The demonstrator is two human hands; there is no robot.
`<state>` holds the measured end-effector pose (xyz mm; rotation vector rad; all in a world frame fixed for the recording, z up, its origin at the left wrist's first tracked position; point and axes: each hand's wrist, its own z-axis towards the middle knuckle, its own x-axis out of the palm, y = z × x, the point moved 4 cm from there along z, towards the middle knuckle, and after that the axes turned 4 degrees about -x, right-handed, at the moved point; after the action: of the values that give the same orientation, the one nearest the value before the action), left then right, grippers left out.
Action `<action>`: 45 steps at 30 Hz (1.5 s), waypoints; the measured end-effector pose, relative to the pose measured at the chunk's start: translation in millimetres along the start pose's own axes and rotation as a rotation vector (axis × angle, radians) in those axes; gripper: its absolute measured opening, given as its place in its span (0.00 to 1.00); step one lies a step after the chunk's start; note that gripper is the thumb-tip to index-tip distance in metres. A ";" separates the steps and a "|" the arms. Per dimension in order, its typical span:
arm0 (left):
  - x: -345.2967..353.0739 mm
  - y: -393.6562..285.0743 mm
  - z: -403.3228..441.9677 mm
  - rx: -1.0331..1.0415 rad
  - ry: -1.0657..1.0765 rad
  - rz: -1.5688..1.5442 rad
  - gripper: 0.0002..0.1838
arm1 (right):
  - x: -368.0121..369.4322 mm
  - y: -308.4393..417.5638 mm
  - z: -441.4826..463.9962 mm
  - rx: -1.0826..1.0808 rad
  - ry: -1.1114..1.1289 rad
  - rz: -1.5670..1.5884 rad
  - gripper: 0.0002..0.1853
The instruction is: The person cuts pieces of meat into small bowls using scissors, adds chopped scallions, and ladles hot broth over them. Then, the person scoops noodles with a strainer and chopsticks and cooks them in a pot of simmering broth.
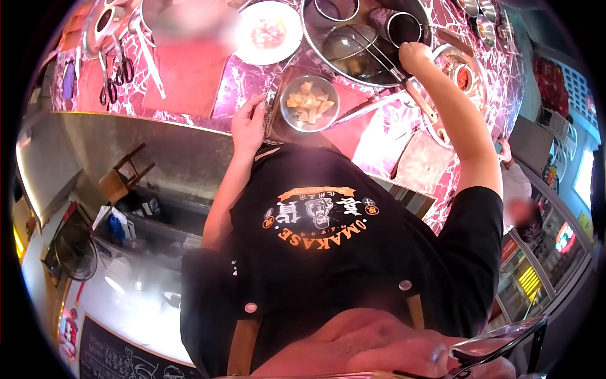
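My left hand point(248, 126) is beside a metal bowl point(285, 120) of pale, chunky food pieces point(309, 101), its thumb and fingers apart and nothing in it. My right hand point(416, 58) is closed at the right rim of a large round pot point(312, 47); what its fingers hold is hidden. Inside the pot are a wire skimmer point(347, 49) and mesh strainer baskets point(404, 29). The skimmer's wooden handle point(421, 102) passes over the rim below my right hand.
A white plate of food point(252, 54) lies left of the pot. Scissors point(115, 76), tongs point(150, 63) and a red board point(183, 79) are farther left. A container of red seasoning point(464, 78) stands right. Another person point(522, 208) is at the right edge.
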<state>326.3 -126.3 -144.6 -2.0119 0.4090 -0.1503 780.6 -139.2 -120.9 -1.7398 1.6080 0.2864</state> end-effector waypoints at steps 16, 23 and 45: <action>3.7 -1.5 -2.2 0.035 0.091 0.063 0.13 | -24.0 -76.5 -117.1 -0.075 -0.335 0.066 0.12; 8.0 -12.5 -16.9 0.008 0.111 0.085 0.13 | -37.7 -22.7 -81.1 -0.006 -0.099 0.116 0.16; -3.1 -32.1 -4.3 -0.046 0.029 0.108 0.14 | -61.0 83.2 -69.2 -0.089 0.074 0.150 0.20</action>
<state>329.2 -115.6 -114.0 -2.0297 0.5432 -0.1033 670.0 -132.0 -64.8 -1.7154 1.8081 0.3743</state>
